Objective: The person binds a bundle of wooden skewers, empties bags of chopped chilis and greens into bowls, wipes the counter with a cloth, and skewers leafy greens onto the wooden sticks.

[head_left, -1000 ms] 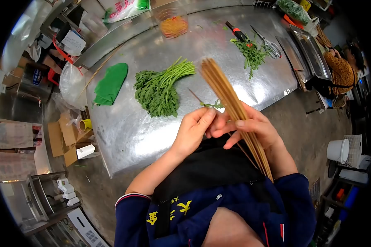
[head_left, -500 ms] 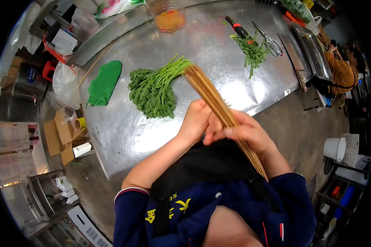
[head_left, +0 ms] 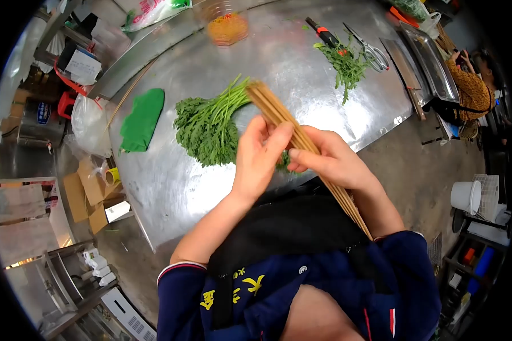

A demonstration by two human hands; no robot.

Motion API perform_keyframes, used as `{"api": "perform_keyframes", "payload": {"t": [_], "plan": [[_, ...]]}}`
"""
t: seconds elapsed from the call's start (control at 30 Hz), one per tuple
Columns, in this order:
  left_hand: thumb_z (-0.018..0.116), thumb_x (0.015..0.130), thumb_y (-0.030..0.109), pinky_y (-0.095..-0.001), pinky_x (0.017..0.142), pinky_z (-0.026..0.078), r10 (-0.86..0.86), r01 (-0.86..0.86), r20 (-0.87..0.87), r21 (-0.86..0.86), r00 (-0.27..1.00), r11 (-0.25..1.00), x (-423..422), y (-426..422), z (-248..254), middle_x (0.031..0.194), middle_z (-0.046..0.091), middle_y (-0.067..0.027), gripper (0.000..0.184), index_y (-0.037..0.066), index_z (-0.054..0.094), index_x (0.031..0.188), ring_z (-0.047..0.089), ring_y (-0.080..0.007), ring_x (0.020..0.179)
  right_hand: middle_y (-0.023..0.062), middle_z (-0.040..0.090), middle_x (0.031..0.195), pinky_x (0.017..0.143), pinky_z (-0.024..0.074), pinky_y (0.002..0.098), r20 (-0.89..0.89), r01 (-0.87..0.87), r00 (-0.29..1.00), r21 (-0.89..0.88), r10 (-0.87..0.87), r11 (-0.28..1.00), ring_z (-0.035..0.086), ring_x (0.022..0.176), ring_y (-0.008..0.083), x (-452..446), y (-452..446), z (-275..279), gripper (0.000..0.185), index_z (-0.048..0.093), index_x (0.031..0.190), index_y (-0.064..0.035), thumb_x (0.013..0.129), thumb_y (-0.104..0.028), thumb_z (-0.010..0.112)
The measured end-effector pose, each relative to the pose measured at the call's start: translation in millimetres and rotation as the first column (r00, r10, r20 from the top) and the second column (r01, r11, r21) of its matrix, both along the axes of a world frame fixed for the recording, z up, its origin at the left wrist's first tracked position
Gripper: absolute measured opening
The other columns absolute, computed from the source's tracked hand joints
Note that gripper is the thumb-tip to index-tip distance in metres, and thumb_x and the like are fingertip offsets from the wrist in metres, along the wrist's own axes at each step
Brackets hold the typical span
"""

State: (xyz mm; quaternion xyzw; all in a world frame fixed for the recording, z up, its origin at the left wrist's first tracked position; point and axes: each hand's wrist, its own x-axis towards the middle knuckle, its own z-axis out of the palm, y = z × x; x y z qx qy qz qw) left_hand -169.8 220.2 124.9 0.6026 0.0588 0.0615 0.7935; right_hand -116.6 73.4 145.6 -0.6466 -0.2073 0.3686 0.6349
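A bundle of long bamboo skewers [head_left: 274, 109] slants from the upper left down toward my right forearm. My right hand [head_left: 335, 156] is closed around its middle. With thumb and fingers, my left hand [head_left: 259, 153] pinches the bundle just above that. Leafy greens [head_left: 207, 133] with pale stems lie on the metal table, left of the skewers' upper ends. A small leafy piece [head_left: 283, 161] shows below my hands; whether it is held or lying there, I cannot tell.
On the steel table [head_left: 193, 68] are a green cloth [head_left: 143, 119], a clear tub [head_left: 227, 28], an orange-and-black handled tool [head_left: 322, 33], scissors [head_left: 372, 52] and loose leaves [head_left: 347, 68]. Another person [head_left: 472, 85] is at the far right. Cardboard boxes [head_left: 94, 190] stand left of the table.
My left hand has risen from below the bundle to grip it with the thumb on top. The skewers have shifted slightly left. A small leafy piece now shows under my hands.
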Motion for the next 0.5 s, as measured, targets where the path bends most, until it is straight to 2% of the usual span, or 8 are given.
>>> {"api": "perform_keyframes", "payload": {"t": [0.07, 0.1, 0.2, 0.23, 0.33, 0.37, 0.47, 0.5], "plan": [[0.057, 0.085, 0.027, -0.0199, 0.057, 0.040, -0.036, 0.038, -0.067, 0.024, 0.997, 0.999, 3.9, 5.8, 10.0, 0.077, 0.059, -0.0054, 0.027, 0.001, 0.054, 0.086, 0.052, -0.0067, 0.070, 0.0037, 0.058, 0.078, 0.062, 0.0476, 0.0250, 0.172, -0.112, 0.975, -0.160, 0.139, 0.981, 0.054, 0.062, 0.0098, -2.8, -1.1, 5.0, 0.021, 0.052, 0.099, 0.0014, 0.084, -0.014, 0.052], [0.057, 0.085, 0.020, -0.0214, 0.060, 0.039, -0.086, 0.084, -0.089, -0.028, 0.992, 0.996, 4.7, 8.9, 11.7, 0.083, 0.059, -0.0057, 0.019, 0.001, 0.056, 0.086, 0.051, -0.0073, 0.074, 0.0031, 0.057, 0.072, 0.058, 0.0485, 0.0242, 0.211, -0.117, 0.967, -0.129, 0.143, 0.985, 0.055, 0.059, 0.0102, -2.4, -1.2, 4.6, 0.020, 0.052, 0.095, 0.0012, 0.085, -0.016, 0.053], [0.055, 0.086, 0.020, -0.0237, 0.068, 0.040, -0.178, 0.174, -0.003, -0.184, 0.984, 0.967, 2.3, 8.7, 16.6, 0.086, 0.060, -0.0058, 0.022, -0.001, 0.057, 0.094, 0.051, -0.0085, 0.076, 0.0033, 0.057, 0.072, 0.056, 0.0496, 0.0226, -0.286, -0.127, 0.949, 0.037, 0.132, 0.991, 0.057, 0.060, 0.0109, -3.2, -10.0, 14.7, 0.022, 0.051, 0.094, 0.0008, 0.085, -0.019, 0.054], [0.055, 0.086, 0.019, -0.0255, 0.076, 0.040, -0.173, 0.168, -0.015, -0.158, 0.985, 0.973, -0.5, 9.6, 13.6, 0.087, 0.060, -0.0047, 0.026, -0.002, 0.057, 0.100, 0.052, -0.0093, 0.080, 0.0049, 0.057, 0.073, 0.054, 0.0503, 0.0218, -0.277, -0.144, 0.949, 0.045, 0.151, 0.989, 0.059, 0.063, 0.0120, -4.3, -10.9, 10.3, 0.025, 0.051, 0.096, 0.0008, 0.085, -0.022, 0.054], [0.055, 0.086, 0.020, -0.0244, 0.076, 0.040, -0.191, 0.189, -0.031, -0.073, 0.981, 0.979, -1.6, 5.7, 13.1, 0.087, 0.059, -0.0028, 0.026, -0.001, 0.057, 0.102, 0.051, -0.0083, 0.079, 0.0072, 0.058, 0.077, 0.055, 0.0506, 0.0229, -0.359, -0.042, 0.929, 0.140, 0.090, 0.989, 0.059, 0.067, 0.0127, -9.4, -11.2, 4.9, 0.026, 0.051, 0.098, 0.0014, 0.086, -0.021, 0.053], [0.055, 0.086, 0.021, -0.0236, 0.074, 0.041, -0.191, 0.191, -0.002, 0.078, 0.982, 0.979, -1.7, 11.5, 5.3, 0.087, 0.059, -0.0016, 0.027, 0.001, 0.058, 0.103, 0.051, -0.0076, 0.079, 0.0077, 0.057, 0.079, 0.059, 0.0519, 0.0268, -0.390, 0.030, 0.920, 0.151, 0.032, 0.988, 0.059, 0.069, 0.0148, -8.0, -14.5, 5.8, 0.024, 0.052, 0.098, 0.0016, 0.086, -0.019, 0.052], [0.060, 0.082, 0.021, -0.0242, 0.074, 0.042, 0.054, -0.041, -0.030, 0.320, 0.998, 0.946, 0.4, 39.5, -4.2, 0.089, 0.057, -0.0029, 0.027, 0.000, 0.059, 0.100, 0.051, -0.0094, 0.083, 0.0118, 0.054, 0.085, 0.080, 0.0487, 0.0355, -0.279, 0.278, 0.942, 0.333, -0.188, 0.901, 0.059, 0.084, 0.0232, 5.4, -35.4, 11.9, 0.030, 0.053, 0.092, 0.0043, 0.080, -0.024, 0.052], [0.062, 0.079, 0.021, -0.0260, 0.074, 0.043, 0.182, -0.154, -0.007, 0.499, 0.983, 0.853, 3.5, 56.4, -13.2, 0.089, 0.057, -0.0055, 0.028, 0.000, 0.060, 0.098, 0.052, -0.0126, 0.083, 0.0120, 0.051, 0.085, 0.083, 0.0478, 0.0402, -0.242, 0.339, 0.933, 0.351, -0.265, 0.873, 0.058, 0.084, 0.0239, 7.7, -42.1, 19.6, 0.032, 0.051, 0.089, 0.0041, 0.079, -0.026, 0.052]]}}
